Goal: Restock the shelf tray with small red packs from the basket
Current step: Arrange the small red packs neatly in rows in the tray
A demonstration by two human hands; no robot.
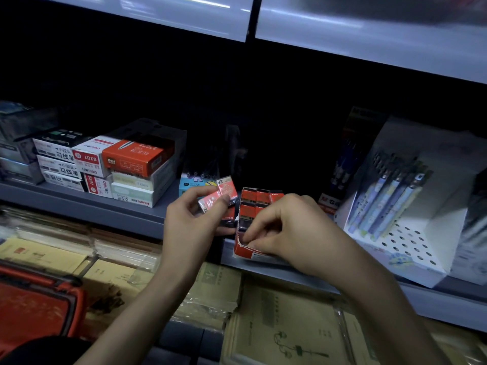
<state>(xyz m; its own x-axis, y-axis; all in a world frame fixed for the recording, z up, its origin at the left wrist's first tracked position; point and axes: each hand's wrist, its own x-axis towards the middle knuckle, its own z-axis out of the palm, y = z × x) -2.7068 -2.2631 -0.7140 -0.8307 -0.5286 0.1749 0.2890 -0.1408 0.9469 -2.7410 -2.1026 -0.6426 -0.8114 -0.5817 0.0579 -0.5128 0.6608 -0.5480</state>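
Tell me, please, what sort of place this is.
Probably a stationery shop: stacked pen boxes on the grey shelf, a white display stand of pens, and wrapped paper pads below.

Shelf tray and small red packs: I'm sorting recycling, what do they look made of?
Shelf tray: thin printed cardboard, matt red outside; its torn rim shows a white paper core. Small red packs in the left hand: glossy, with sheen on the faces, probably coated card or plastic wrap.

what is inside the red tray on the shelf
Small red packs fill the back of the red tray in rows. The right hand covers its front, hiding what lies there.
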